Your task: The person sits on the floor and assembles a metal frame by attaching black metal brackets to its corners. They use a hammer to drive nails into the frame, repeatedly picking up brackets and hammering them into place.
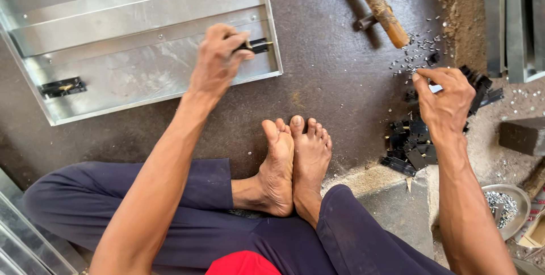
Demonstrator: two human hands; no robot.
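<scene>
Black clip point(258, 45) under left hand point(217, 62)

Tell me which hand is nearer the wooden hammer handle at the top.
Right. The right hand is just below the wooden handle's end, over the pile of black clips. The left hand is farther left, holding a black clip on the metal panel.

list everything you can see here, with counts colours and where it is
metal panel: one, silver, upper left on floor
black fittings: two on the panel, left and right edge
pile of black parts: many, right of the feet
wooden handle: one, brown, top centre
small silver fasteners: many, scattered upper right
metal dish: one, silver, lower right
dark block: one, right edge
left hand: on the panel's right fitting
right hand: over the pile, pinching something small
</scene>
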